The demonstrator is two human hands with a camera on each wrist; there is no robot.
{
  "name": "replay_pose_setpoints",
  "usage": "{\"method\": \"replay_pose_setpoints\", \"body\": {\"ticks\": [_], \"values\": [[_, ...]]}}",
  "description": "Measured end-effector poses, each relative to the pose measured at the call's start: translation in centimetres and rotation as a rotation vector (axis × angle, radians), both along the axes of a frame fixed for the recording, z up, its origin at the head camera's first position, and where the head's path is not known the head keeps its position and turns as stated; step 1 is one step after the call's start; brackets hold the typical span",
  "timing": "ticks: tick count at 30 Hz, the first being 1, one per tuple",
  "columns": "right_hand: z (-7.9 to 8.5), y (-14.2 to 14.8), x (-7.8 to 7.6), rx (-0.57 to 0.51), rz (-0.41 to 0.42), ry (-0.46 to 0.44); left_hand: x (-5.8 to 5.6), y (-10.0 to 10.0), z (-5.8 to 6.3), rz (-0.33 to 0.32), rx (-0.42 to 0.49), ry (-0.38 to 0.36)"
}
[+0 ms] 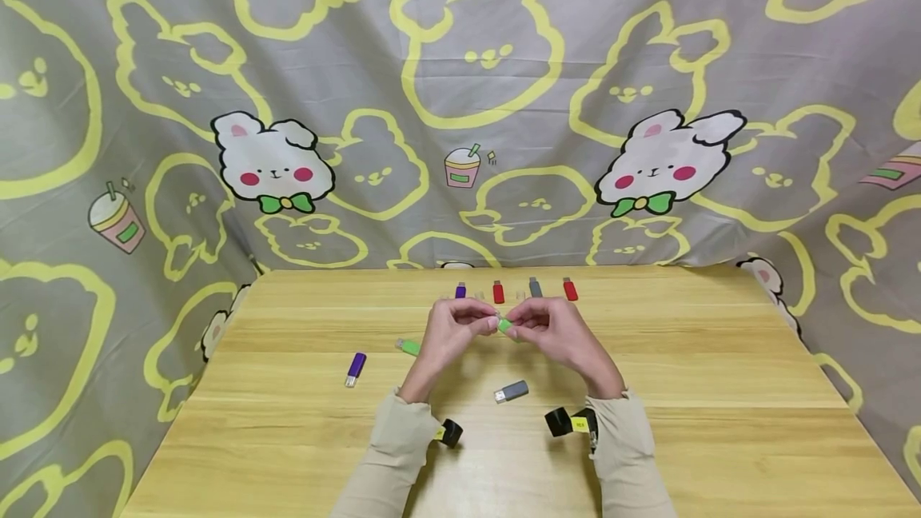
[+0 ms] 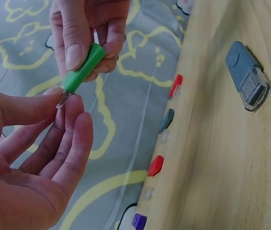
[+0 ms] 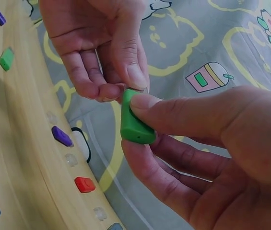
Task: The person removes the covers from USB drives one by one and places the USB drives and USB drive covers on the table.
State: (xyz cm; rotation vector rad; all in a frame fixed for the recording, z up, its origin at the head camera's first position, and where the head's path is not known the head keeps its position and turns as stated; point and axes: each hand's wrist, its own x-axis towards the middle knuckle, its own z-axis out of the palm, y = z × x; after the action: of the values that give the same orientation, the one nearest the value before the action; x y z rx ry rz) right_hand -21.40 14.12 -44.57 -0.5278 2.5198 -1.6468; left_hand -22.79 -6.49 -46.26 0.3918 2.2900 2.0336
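A green USB stick point(image 1: 505, 325) is held up between both hands above the back half of the table. My right hand point(image 1: 557, 330) pinches its green body between thumb and fingers, also seen in the right wrist view, where the stick's blunt end point(image 3: 137, 129) faces the camera. With thumb and fingertips my left hand point(image 1: 453, 330) pinches the clear cap point(image 2: 63, 99) at the stick's other end. Fingers partly hide that end, so I cannot tell how far the cap sits on it.
Nearer me lie a grey USB stick point(image 1: 512, 392), a purple one point(image 1: 356, 369) and another green one point(image 1: 408, 347). Along the back edge stands a row: purple point(image 1: 460, 290), red point(image 1: 498, 292), grey point(image 1: 535, 287) and red sticks point(image 1: 570, 288), with loose clear caps point(image 3: 71, 160) beside them. A patterned curtain point(image 1: 496, 206) hangs behind.
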Motion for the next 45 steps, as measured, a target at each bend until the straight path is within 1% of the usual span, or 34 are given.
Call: {"method": "replay_pose_setpoints", "body": {"ticks": [7, 17, 21, 22, 26, 28, 30, 33, 34, 36, 39, 42, 45], "values": [[0.2, 0.1, 0.1, 0.008, -0.009, -0.01, 0.1, 0.1, 0.2, 0.006, 0.006, -0.011], [0.2, 0.2, 0.1, 0.032, -0.01, -0.038, 0.0, 0.1, -0.2, -0.013, 0.016, -0.061], [0.2, 0.2, 0.1, 0.026, -0.005, -0.048, -0.2, 0.0, -0.2, -0.032, 0.026, -0.062], [0.2, 0.3, 0.1, 0.024, -0.004, -0.051, -0.2, -0.1, -0.2, -0.028, 0.034, -0.064], [0.2, 0.6, 0.2, 0.023, -0.019, -0.07, -0.5, -1.0, 0.0, 0.049, 0.101, -0.058], [0.2, 0.8, 0.3, 0.024, -0.028, -0.074, -0.6, -1.5, 0.1, 0.075, 0.129, -0.056], [0.1, 0.9, 0.3, 0.021, -0.029, -0.073, -0.8, -1.9, 0.4, 0.071, 0.132, -0.057], [0.1, 1.0, 0.2, 0.028, -0.021, -0.057, -0.9, -2.4, 0.7, 0.049, 0.123, -0.068], [0.1, 1.0, 0.2, 0.032, -0.024, -0.048, -1.0, -2.7, 0.8, 0.053, 0.124, -0.069], [0.0, 1.2, 0.2, 0.033, -0.04, -0.04, -1.0, -3.4, 1.2, 0.081, 0.125, -0.06], [0.0, 1.8, 0.0, 0.022, -0.093, -0.02, -1.3, -4.8, 1.5, 0.145, 0.149, -0.039], [-0.2, 2.8, -0.3, -0.01, -0.165, -0.009, -1.5, -6.0, 1.6, 0.21, 0.177, -0.034], [-0.8, 4.2, -0.7, -0.061, -0.252, -0.01, -1.7, -6.6, 1.5, 0.231, 0.184, -0.046]]}}
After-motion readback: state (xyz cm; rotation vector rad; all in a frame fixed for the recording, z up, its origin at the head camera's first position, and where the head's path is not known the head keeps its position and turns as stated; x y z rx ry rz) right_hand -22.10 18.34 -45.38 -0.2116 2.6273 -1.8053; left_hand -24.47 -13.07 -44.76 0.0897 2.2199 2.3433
